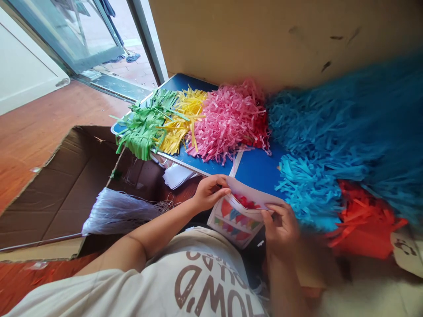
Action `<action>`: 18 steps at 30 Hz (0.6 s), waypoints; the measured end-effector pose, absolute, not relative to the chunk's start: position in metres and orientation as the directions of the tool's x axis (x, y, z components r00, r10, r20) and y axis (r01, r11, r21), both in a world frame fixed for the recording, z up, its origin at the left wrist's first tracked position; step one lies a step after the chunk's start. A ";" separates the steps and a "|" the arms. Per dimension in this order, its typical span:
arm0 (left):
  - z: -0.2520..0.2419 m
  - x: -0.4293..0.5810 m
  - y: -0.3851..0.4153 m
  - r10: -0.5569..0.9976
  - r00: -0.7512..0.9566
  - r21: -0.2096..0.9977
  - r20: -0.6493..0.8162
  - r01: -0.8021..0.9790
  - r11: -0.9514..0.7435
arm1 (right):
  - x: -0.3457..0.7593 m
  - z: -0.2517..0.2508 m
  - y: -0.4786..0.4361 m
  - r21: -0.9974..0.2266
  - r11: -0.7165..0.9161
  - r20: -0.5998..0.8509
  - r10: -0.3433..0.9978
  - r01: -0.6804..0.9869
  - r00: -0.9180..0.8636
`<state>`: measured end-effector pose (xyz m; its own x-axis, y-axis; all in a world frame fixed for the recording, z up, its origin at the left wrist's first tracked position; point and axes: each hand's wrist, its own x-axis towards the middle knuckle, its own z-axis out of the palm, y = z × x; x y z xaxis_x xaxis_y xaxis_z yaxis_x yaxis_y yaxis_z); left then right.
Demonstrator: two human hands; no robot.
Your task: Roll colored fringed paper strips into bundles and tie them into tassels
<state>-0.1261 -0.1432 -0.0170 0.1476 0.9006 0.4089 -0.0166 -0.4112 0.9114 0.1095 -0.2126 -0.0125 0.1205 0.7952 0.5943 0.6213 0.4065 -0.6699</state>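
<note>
My left hand (213,193) pinches the upper left edge of a flat white packet (231,231) printed with colourful pictures. At the packet's upper right edge, my right hand (280,218) grips between thumb and fingers. Its mouth is spread apart between the two hands, and red and pink pieces (246,201) show inside. The packet tilts over my lap, in front of the table. Just beyond it lies a heap of pink paper tassels (224,119), and a light blue tassel bunch (309,189) lies past my right hand.
On the blue table (261,169) are also green tassels (143,127), yellow tassels (181,116) and a large dark blue heap (357,123). Red tassels (366,220) lie at right. A cardboard box (46,198) stands left, with a white string bundle (119,213) over its edge.
</note>
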 end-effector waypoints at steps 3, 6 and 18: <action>-0.012 -0.131 -0.139 0.882 0.214 0.896 0.419 0.061 -0.440 | 0.114 0.002 -0.209 -0.564 0.410 0.595 0.803 0.717 0.010; -0.009 -0.132 -0.135 0.868 0.202 0.857 0.453 0.168 -0.486 | 0.118 0.011 -0.204 -0.510 0.417 0.587 0.808 0.752 -0.049; -0.035 -0.123 -0.125 0.914 0.125 0.922 0.386 -0.064 -0.381 | 0.132 -0.003 -0.177 -0.708 0.407 0.479 0.878 0.578 -0.032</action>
